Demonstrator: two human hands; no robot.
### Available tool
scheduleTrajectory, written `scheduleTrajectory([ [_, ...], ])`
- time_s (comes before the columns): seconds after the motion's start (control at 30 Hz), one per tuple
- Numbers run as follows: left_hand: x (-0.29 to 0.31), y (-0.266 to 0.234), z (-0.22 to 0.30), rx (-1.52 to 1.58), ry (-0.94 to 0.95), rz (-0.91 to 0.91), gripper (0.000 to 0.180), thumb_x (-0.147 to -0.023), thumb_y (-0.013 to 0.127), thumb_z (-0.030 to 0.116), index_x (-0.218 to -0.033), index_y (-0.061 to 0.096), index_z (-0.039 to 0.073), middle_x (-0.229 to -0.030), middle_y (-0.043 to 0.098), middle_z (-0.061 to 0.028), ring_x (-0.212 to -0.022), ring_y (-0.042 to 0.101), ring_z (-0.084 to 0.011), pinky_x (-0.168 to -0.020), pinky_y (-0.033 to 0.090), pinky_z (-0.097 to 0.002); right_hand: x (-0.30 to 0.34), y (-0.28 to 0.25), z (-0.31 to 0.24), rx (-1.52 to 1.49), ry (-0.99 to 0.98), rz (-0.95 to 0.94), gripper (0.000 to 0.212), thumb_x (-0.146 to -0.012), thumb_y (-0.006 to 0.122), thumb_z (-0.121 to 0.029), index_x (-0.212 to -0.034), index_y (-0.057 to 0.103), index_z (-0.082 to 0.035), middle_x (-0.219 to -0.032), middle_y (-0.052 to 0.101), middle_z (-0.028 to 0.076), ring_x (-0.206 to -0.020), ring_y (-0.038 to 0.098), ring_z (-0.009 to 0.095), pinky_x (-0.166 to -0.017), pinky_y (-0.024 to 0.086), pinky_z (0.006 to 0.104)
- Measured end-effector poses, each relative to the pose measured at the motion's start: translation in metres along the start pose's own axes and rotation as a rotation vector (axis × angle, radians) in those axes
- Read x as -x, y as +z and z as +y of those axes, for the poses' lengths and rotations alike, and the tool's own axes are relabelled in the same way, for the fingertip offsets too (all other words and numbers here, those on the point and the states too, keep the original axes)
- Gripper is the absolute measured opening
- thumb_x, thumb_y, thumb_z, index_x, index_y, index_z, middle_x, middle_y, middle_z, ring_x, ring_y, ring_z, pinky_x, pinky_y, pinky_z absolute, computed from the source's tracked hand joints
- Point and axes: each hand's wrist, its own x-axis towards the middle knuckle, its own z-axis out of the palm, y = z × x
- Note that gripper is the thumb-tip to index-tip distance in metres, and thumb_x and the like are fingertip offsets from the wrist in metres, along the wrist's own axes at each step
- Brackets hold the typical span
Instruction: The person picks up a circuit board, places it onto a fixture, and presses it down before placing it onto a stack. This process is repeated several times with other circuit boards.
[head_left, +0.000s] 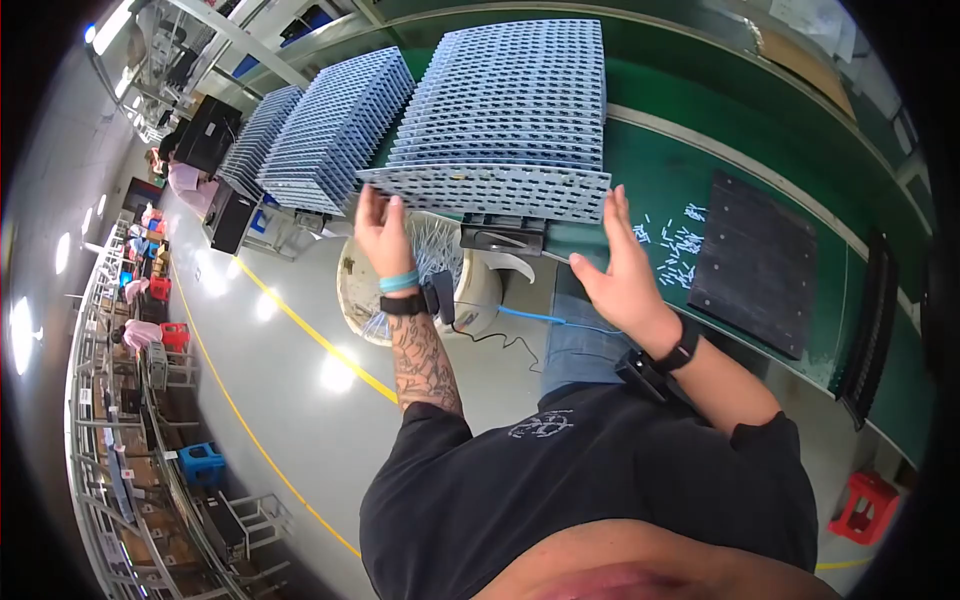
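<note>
A light blue-grey board (490, 189) with rows of small dark slots stands upright on its long edge at the front of a row of similar boards (510, 90). My left hand (382, 238) grips its left end, with thumb and fingers at the lower corner. At the opposite end, my right hand (622, 262) has its fingers against the board's edge and its thumb spread away below. Below the board's middle sits a black holder (503, 236) at the bench edge.
Two more rows of boards (335, 125) stand to the left. A black plate (755, 262) lies on the green bench (650, 150) beside scattered small white pieces (682, 245). Under the bench edge stands a whitish bucket (478, 300) of thin pale strips. A red stool (865, 508) is at lower right.
</note>
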Motion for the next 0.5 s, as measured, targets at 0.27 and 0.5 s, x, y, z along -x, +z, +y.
scheduleTrajectory([
  [0.27, 0.051, 0.028, 0.249, -0.007, 0.612, 0.182, 0.038, -0.085, 0.077, -0.009, -0.117, 0.059, -0.001, -0.099, 0.064, -0.0040, -0.090, 0.060, -0.0113, -0.080, 0.053, -0.0252, -0.118, -0.132, -0.114, -0.313, -0.382, 0.180, 0.047, -0.092, 0.073, 0.001, -0.135, 0.054, 0.002, -0.113, 0.072, 0.007, -0.099, 0.068, 0.014, -0.090, 0.055, 0.0283],
  [0.5, -0.038, 0.040, 0.195, -0.242, 0.373, -0.149, 0.034, -0.082, 0.084, -0.004, -0.104, 0.059, 0.001, -0.088, 0.065, 0.0002, -0.081, 0.060, -0.0059, -0.072, 0.049, -0.0207, -0.208, -0.117, -0.071, -0.669, -0.341, -0.143, 0.036, -0.088, 0.072, 0.008, -0.122, 0.064, 0.002, -0.110, 0.075, 0.009, -0.095, 0.072, 0.015, -0.086, 0.058, 0.0305],
])
